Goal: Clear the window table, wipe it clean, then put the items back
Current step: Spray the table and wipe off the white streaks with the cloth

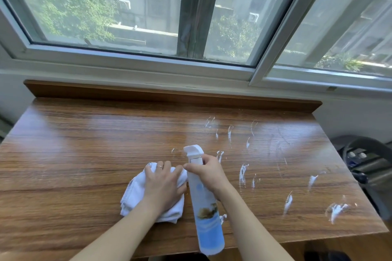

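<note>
The wooden window table (84, 154) carries white streaks of spray foam (242, 172) over its right half. My left hand (164, 184) lies on a folded white cloth (135, 193) near the table's front middle, its fingers bent over the cloth's far edge. A ring shows on one finger. My right hand (209, 172) grips the neck of a white and blue spray bottle (206, 214), held tilted above the table's front edge. The bottle's white nozzle (194, 151) points to the left, toward the far side of the cloth.
A raised wooden ledge (169, 95) runs along the table's back under the window frame (135, 59). Dark objects, including a metal cylinder (373, 167), sit off the table's right edge. The table's left half shows only glare.
</note>
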Action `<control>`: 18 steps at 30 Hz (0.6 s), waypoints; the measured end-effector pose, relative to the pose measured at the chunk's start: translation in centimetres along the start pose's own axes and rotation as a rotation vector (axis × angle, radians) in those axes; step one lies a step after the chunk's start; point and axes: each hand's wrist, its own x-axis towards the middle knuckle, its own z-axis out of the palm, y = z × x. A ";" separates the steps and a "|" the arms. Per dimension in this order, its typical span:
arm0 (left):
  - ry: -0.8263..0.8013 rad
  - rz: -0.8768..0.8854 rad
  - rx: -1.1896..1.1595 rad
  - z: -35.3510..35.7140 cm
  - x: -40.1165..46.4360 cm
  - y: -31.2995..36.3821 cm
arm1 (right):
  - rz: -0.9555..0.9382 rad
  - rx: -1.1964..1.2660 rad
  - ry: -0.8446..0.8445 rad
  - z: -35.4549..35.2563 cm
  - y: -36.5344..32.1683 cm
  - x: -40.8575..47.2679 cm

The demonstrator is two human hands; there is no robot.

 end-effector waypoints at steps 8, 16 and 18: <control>0.043 0.023 0.012 0.8 1.2 -0.3 | -0.029 0.073 0.002 -0.8 -0.6 0.9; 0.061 -0.033 0.017 2.1 7.0 -1.0 | 0.003 0.076 -0.005 -1.5 -0.6 2.0; 0.048 -0.032 0.025 2.5 8.9 -1.4 | 0.001 0.078 -0.017 -1.9 -0.5 2.0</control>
